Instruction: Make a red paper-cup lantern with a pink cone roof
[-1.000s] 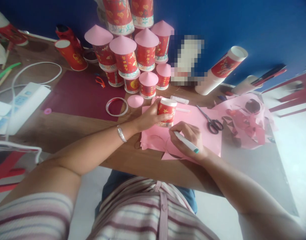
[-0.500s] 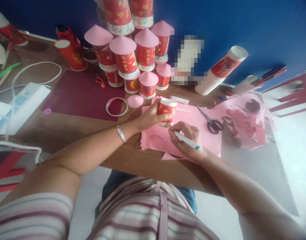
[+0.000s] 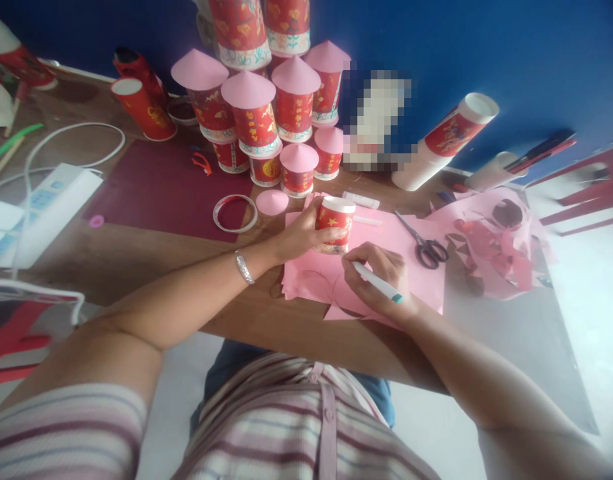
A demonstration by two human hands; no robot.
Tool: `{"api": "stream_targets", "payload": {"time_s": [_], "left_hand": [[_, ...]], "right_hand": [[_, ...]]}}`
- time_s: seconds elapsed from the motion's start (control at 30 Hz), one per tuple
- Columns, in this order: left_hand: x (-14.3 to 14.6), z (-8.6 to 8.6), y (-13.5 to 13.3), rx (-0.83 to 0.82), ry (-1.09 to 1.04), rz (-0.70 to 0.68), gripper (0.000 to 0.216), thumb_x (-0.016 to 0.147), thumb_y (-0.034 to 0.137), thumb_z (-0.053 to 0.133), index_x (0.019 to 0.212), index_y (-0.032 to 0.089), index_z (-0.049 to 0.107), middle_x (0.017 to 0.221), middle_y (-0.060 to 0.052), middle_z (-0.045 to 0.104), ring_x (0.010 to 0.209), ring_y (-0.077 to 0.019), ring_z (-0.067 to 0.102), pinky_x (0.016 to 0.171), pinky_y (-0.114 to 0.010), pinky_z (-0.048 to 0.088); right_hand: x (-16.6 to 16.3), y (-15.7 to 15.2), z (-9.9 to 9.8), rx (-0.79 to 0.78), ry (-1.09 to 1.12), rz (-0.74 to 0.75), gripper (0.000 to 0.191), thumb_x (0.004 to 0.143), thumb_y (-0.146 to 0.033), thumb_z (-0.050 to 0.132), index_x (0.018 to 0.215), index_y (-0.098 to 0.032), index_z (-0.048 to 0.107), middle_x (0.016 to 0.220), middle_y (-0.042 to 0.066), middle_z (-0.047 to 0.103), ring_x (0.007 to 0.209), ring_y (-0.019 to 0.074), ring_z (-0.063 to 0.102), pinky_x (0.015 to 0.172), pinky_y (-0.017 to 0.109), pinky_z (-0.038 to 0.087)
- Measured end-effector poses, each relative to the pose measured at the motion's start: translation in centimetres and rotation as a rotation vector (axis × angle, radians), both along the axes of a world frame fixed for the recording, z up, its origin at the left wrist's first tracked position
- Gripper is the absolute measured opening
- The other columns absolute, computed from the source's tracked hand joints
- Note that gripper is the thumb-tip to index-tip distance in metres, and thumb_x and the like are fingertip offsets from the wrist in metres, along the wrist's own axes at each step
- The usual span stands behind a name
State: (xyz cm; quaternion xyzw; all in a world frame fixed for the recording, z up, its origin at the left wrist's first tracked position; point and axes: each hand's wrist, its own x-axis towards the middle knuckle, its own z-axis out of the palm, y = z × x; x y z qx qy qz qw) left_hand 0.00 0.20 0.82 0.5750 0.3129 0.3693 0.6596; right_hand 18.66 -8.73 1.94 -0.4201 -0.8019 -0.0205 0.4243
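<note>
A red paper cup (image 3: pixel 337 217) with gold stars and a white band is gripped by my left hand (image 3: pixel 306 233), whose fingers wrap round its side. In my right hand (image 3: pixel 379 280) is a white marker (image 3: pixel 377 283) with a teal end. That hand is closed just below and right of the cup; the marker's tip is hidden by the fingers, so I cannot tell whether it touches the cup. Pink paper sheets (image 3: pixel 416 293) lie under both hands. Scissors (image 3: pixel 429 250) with dark handles rest on the paper to the right.
Behind the hands stand stacked red cups (image 3: pixel 256 127) with pink paper cones. A roll of tape (image 3: pixel 235 213) and a small pink cone (image 3: pixel 272 202) lie left of the cup. Pink scraps (image 3: pixel 506 253) spread at the right. A white power strip (image 3: pixel 51 207) sits far left.
My right hand with the marker has shifted slightly right, a little away from the cup. My left hand keeps its hold on the cup.
</note>
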Motion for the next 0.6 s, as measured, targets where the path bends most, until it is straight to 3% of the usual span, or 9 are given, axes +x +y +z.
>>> {"api": "stream_targets", "payload": {"time_s": [0.6], "left_hand": [[0.0,0.3,-0.1,-0.003,0.008,0.011,0.056,0.079,0.037,0.086,0.121,0.02,0.053,0.116,-0.007,0.06,0.109,-0.0239,0.067,0.092,-0.042,0.06]], "right_hand": [[0.0,-0.3,1.1,-0.026,-0.008,0.048,0.016,0.092,-0.009,0.062,0.089,-0.025,0.06,0.07,-0.004,0.072,0.054,0.011,0.065,0.056,0.022,0.051]]}}
